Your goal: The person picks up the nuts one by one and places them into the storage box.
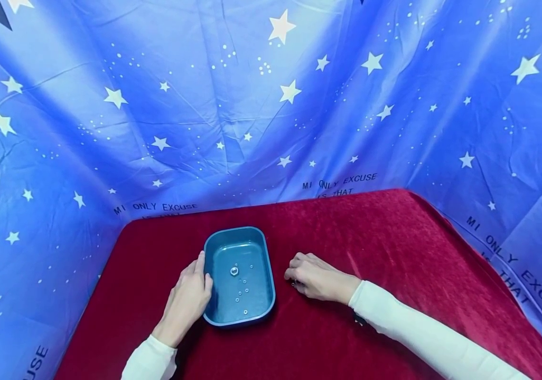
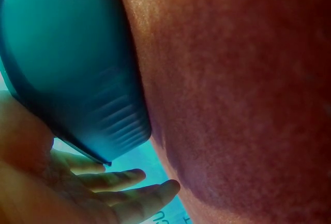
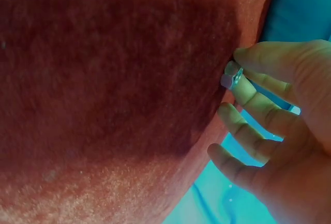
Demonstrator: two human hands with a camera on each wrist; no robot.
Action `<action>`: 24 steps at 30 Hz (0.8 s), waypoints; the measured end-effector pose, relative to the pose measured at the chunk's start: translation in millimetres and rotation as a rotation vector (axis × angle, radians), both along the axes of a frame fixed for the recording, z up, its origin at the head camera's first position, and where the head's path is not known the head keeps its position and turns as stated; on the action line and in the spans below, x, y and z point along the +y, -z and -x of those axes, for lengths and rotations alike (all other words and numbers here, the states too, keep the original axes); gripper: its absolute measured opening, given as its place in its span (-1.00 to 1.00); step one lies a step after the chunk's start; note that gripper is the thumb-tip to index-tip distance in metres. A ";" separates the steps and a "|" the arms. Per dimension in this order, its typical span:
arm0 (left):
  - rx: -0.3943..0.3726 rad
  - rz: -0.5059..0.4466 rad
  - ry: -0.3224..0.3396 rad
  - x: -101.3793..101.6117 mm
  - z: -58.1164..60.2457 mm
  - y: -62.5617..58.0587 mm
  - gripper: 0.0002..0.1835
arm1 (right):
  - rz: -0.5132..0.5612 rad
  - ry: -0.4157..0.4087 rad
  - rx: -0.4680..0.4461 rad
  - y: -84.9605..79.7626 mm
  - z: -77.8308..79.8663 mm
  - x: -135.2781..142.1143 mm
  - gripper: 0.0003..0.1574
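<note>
A blue rectangular tray (image 1: 266, 248) stands on red cloth with one large hex nut (image 1: 234, 271) and several tiny nuts or rings (image 1: 240, 293) inside. At its left side my left hand (image 1: 187, 293) holds the rim, thumb over the edge. In the left wrist view, the fingers extend along the outer wall of the tray (image 2: 67, 53). Right of the tray, my right hand (image 1: 316, 277) is low over the cloth. The right wrist view shows its thumb and forefinger pinching a shiny metal nut (image 3: 231, 76), the other fingers loosely spread.
Dark red velvety cloth (image 1: 375, 237) covers the table. Blue curtains (image 1: 233, 105) with white stars hang behind it and along both sides. The tray's wall (image 3: 297, 17) shows beyond the right hand in the right wrist view.
</note>
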State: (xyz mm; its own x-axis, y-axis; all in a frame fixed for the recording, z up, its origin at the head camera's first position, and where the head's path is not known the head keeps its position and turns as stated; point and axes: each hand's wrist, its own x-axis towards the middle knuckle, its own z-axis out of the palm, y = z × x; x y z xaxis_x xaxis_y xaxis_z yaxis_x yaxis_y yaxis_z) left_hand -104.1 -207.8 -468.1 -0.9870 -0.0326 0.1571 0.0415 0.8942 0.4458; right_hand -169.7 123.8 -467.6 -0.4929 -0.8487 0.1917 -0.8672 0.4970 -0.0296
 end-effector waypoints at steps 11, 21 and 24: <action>0.025 0.000 -0.003 -0.3 0.1 0.1 -0.30 | 0.001 -0.013 0.008 1.2 -2.8 -3.2 -0.72; 0.002 -0.001 -0.007 0.0 -0.2 -0.1 -0.31 | -0.014 -0.024 0.026 2.5 -4.0 -6.9 -0.70; -0.002 -0.002 -0.009 -0.1 0.4 0.3 -0.30 | -0.014 -0.030 0.035 2.5 -4.2 -7.4 -0.70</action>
